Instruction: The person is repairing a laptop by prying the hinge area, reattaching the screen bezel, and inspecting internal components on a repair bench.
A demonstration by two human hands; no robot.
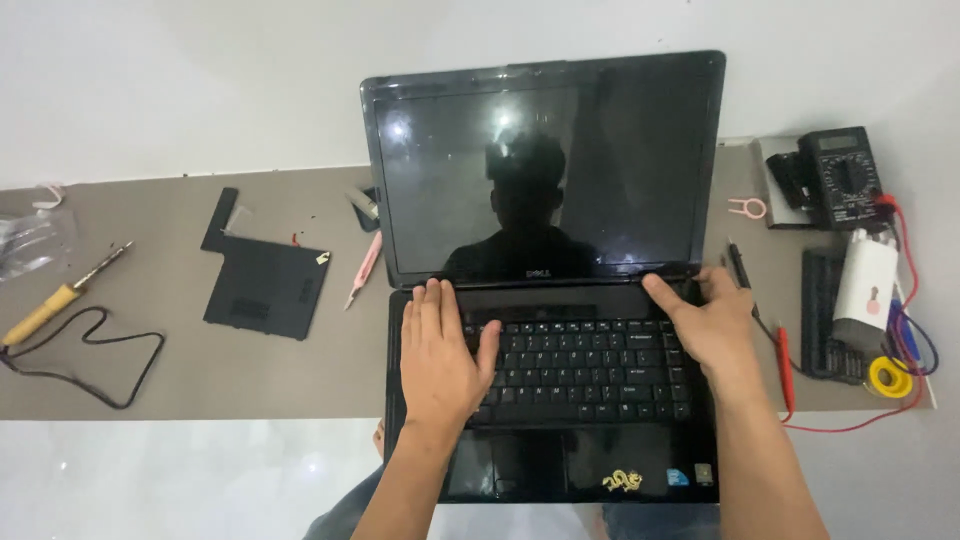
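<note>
- On the grey table [150,400] stood an open black laptop [545,270], its screen dark.
- The left hand [440,350] lay flat and open on the left of the keyboard [585,365], grasping nothing.
- The right hand [705,320] rested open at the upper right corner, fingertips on the strip above the keys.
- A black cover panel [262,280] and a soldering iron [60,300] lay to the left; a multimeter [845,175] sat to the right.
</note>
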